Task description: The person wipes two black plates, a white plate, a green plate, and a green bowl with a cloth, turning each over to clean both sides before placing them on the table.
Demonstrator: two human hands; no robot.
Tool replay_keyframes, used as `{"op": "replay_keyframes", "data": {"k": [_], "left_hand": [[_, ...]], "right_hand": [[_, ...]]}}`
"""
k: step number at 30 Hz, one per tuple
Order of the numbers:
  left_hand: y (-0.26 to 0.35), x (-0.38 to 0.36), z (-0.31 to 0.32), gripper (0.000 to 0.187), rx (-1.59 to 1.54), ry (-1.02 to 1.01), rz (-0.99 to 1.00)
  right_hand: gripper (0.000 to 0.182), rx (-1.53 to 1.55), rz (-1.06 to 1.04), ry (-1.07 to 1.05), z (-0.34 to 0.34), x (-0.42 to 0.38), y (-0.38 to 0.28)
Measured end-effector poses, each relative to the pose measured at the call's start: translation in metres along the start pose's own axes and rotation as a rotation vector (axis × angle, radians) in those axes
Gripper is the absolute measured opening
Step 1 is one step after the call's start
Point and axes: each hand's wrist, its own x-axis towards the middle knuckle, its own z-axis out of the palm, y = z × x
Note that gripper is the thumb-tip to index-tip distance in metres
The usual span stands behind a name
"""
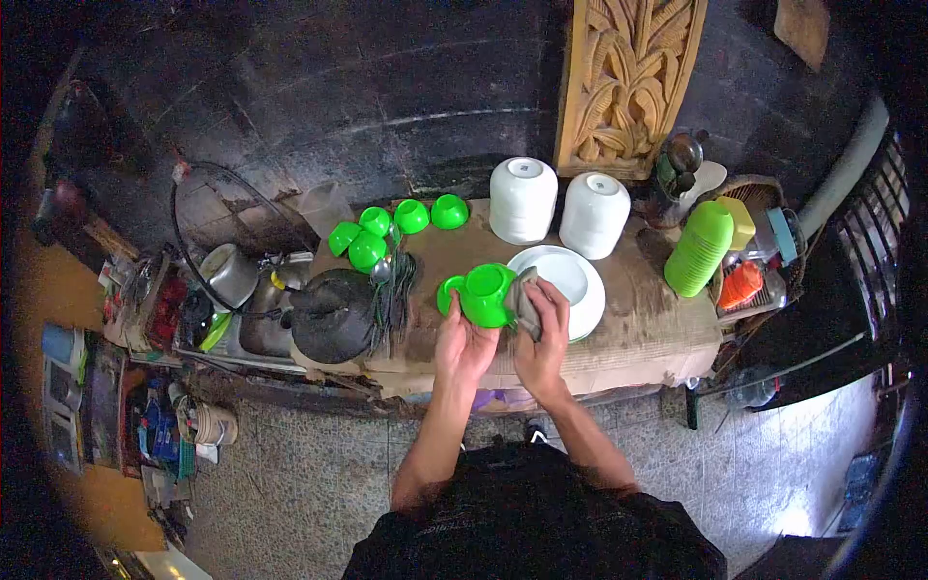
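Note:
A green bowl [486, 282], bottom up, is held over the cardboard-covered counter [633, 333]. My left hand [466, 343] grips it from the left and below. Against its right side, my right hand [543, 338] presses a grey cloth [525, 304]. Another small green bowl [447, 293] shows just left of the held one; whether my left hand holds it too, I cannot tell. Stacked white plates [580, 290] lie behind my right hand. Several green bowls [412, 217] sit upside down at the back left, beside a bunch of cutlery [391, 290].
Two stacks of white bowls [523, 201] stand at the back. Stacked light-green cups [700, 248] lean beside a basket [749, 307] on the right. Left are a round black object [333, 314], a sink [263, 333] and a metal pot [229, 275]. A carved wooden panel [633, 87] stands behind.

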Motion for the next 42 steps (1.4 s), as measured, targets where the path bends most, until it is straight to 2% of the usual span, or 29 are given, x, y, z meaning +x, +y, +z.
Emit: {"op": "replay_keyframes", "data": {"k": [2,3,6,8,9,10,11,12,16,17,19,21,22,24,25,27,28,29,31,32,33,35,37,38,39,41,42], "left_hand": [[0.003,-0.001,-0.005,0.04,-0.077,-0.065,-0.004],[0.003,-0.004,-0.002,0.04,-0.076,-0.066,0.001],[-0.003,-0.015,0.016,0.042,0.007,-0.003,0.072],[-0.015,-0.024,0.047,0.042,0.279,0.008,0.233],[-0.017,-0.026,0.05,0.042,0.28,0.007,0.237],[-0.018,-0.028,0.051,0.044,0.475,0.151,0.373],[-0.021,-0.03,0.054,0.046,0.669,0.299,0.505],[-0.031,-0.033,0.074,0.049,0.713,0.371,0.569],[-0.028,-0.044,0.076,0.051,0.938,0.351,0.622],[-0.022,-0.044,0.068,0.051,0.983,0.292,0.639],[-0.021,-0.045,0.074,0.051,1.024,0.232,0.658],[-0.026,-0.046,0.083,0.051,0.818,0.275,0.642],[-0.022,-0.046,0.073,0.051,0.816,0.274,0.644],[-0.011,-0.045,0.051,0.049,1.268,0.19,0.708],[-0.007,-0.045,0.049,0.049,1.269,0.188,0.705],[-0.002,-0.043,0.051,0.041,1.209,0.114,0.532],[-0.002,-0.043,0.055,0.037,1.016,0.155,0.521],[-0.001,-0.042,0.061,0.037,1.015,0.153,0.523],[0.004,-0.042,0.067,0.038,0.481,0.202,0.295],[0.014,-0.039,0.054,0.042,0.335,0.035,0.175],[0.016,-0.037,0.051,0.042,0.335,0.037,0.175],[0.018,-0.032,0.047,0.045,0.132,-0.013,0.027],[0.019,-0.027,0.046,0.047,0.108,0.061,0.054],[0.018,-0.025,0.046,0.048,0.084,0.137,0.082],[0.014,-0.026,0.049,0.048,0.083,0.141,0.079],[0.003,-0.03,0.056,0.05,0.355,0.273,0.235],[-0.002,-0.03,0.056,0.05,0.357,0.278,0.229]], "right_hand": [[0.066,-0.058,-0.071,-0.013,-0.001,-0.006,0.0],[0.066,-0.055,-0.072,-0.016,0.0,-0.01,0.003],[0.069,-0.163,-0.257,-0.12,-0.003,-0.014,0.0],[0.066,-0.199,-0.342,-0.204,-0.004,-0.017,0.001],[0.063,-0.237,-0.425,-0.286,-0.003,-0.016,-0.001],[0.055,-0.26,-0.51,-0.291,-0.001,-0.013,-0.003],[0.055,-0.257,-0.509,-0.291,-0.001,-0.011,-0.006],[0.054,-0.269,-0.541,-0.312,-0.002,-0.007,-0.01],[0.05,-0.281,-0.601,-0.378,-0.007,0.013,-0.031],[0.049,-0.268,-0.622,-0.401,-0.008,0.018,-0.035],[0.055,-0.215,-0.575,-0.411,-0.006,0.026,-0.041],[0.061,-0.162,-0.529,-0.424,-0.004,0.036,-0.049],[0.061,-0.103,-0.425,-0.425,-0.004,0.044,-0.055],[0.055,-0.034,-0.253,-0.463,-0.006,0.059,-0.061],[0.055,-0.036,-0.252,-0.461,-0.007,0.064,-0.058],[0.044,0.056,-0.112,-0.509,-0.01,0.071,-0.05],[0.043,0.134,-0.064,-0.501,-0.009,0.07,-0.045],[0.043,0.134,-0.067,-0.502,-0.008,0.069,-0.04],[0.047,0.348,0.09,-0.469,-0.005,0.065,-0.034],[0.047,0.35,0.091,-0.47,-0.002,0.061,-0.032],[0.048,0.341,0.088,-0.398,0.001,0.056,-0.032],[0.05,0.332,0.083,-0.325,0.005,0.043,-0.031],[0.056,0.085,-0.053,-0.289,0.006,0.028,-0.032],[0.062,0.056,-0.135,-0.287,0.005,0.023,-0.032],[0.062,0.054,-0.131,-0.286,0.004,0.02,-0.033],[0.067,-0.03,-0.238,-0.33,0.003,0.015,-0.035],[0.068,-0.055,-0.252,-0.321,0.004,0.016,-0.04]]}}
